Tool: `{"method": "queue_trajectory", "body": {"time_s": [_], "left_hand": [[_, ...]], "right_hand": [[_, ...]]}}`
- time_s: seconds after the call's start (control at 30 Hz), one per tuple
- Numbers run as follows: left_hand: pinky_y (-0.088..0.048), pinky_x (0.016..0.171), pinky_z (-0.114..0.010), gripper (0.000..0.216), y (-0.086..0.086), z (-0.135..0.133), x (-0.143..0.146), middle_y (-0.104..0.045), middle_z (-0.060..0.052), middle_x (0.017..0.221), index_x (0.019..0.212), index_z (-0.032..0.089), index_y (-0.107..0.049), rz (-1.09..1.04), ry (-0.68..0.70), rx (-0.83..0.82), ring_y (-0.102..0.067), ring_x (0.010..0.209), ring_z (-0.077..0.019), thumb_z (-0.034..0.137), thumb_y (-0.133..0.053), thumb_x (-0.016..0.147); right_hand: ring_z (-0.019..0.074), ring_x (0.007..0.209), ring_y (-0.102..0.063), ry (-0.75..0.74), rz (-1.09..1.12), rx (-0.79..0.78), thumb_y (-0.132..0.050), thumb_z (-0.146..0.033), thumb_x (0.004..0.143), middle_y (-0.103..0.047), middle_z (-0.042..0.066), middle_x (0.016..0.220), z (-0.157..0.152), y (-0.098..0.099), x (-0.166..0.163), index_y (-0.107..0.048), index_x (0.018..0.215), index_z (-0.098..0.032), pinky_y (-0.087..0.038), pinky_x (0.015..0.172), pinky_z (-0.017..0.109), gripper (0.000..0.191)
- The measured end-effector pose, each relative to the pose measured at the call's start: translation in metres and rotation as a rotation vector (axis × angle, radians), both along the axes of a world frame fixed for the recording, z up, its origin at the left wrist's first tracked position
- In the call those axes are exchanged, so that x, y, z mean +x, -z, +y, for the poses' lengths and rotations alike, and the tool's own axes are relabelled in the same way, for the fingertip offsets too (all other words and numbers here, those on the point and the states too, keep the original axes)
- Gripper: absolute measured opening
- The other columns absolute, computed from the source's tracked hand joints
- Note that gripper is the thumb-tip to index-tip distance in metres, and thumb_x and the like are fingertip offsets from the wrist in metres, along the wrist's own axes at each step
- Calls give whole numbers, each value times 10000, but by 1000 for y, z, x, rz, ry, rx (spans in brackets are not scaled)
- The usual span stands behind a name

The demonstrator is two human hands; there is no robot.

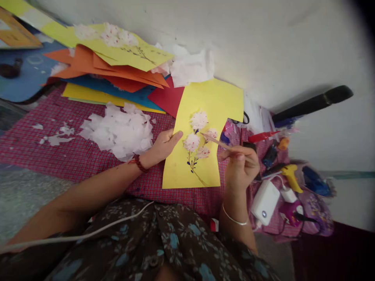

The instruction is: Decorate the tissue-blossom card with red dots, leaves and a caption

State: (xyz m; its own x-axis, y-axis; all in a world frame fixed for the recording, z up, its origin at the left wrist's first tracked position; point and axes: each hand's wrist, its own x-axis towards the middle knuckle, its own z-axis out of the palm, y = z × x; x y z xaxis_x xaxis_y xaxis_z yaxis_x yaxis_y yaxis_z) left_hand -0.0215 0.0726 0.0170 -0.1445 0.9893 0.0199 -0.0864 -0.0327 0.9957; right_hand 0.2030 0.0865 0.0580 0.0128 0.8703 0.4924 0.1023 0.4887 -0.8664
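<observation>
A sheet of yellow paper [202, 93] lies in front of me, with a drawn stem and several fluffy white paper flowers [191, 142] flecked with red. My left hand [164, 146] grips the sheet's left edge, thumb on top and fingers partly hidden. Pinched in my right hand [241, 166] is a slim light-brown stick [218, 142]. Its tip is over the flowers near the drawn stem; whether it touches the paper I cannot tell. Left of my left hand is a heap of torn white tissue paper [120, 130].
Stacked coloured papers [117, 76] and another yellow flower sheet [129, 48] stand at the back left. To the right lie a red tube [262, 136], a white power bank [265, 201], a yellow-handled tool [292, 177] and black scissor handles [246, 118]. A white cable [117, 222] crosses my lap.
</observation>
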Motion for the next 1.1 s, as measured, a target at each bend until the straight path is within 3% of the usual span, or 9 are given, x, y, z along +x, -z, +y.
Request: {"method": "queue_trajectory", "body": {"time_s": [0.17, 0.5, 0.87, 1.1], "left_hand": [[-375, 479, -218, 336, 0, -3, 1, -621, -13, 656, 766, 177, -651, 56, 32, 26, -528, 576, -140, 465, -555, 912], [-394, 485, -227, 278, -1, -4, 3, -650, -15, 694, 797, 186, -687, -24, 25, -10, -543, 583, -146, 444, -624, 876], [-397, 514, -215, 386, -1, -5, 0, -629, -13, 736, 862, 157, -641, 150, 73, 35, -524, 626, -130, 513, -509, 934], [-412, 524, -215, 341, 2, -4, 1, -659, -22, 752, 861, 152, -655, 108, 46, 17, -546, 636, -129, 475, -561, 912]], "right_hand": [[156, 566, -605, -34, -109, 0, -559, -407, 946, -646, -22, 628, -9, 4, -9, -659, 811, -276, -474, 583, 332, 213], [142, 598, -605, -73, -163, -1, -555, -377, 956, -648, -25, 657, -6, 5, -10, -648, 807, -271, -486, 614, 311, 205], [134, 595, -610, -75, -147, 38, -544, -345, 973, -652, -19, 661, -3, 8, -7, -635, 844, -222, -474, 615, 289, 201], [132, 601, -590, -93, -171, 44, -527, -330, 984, -618, -12, 651, -2, 10, -4, -612, 746, -213, -461, 604, 289, 279]]}}
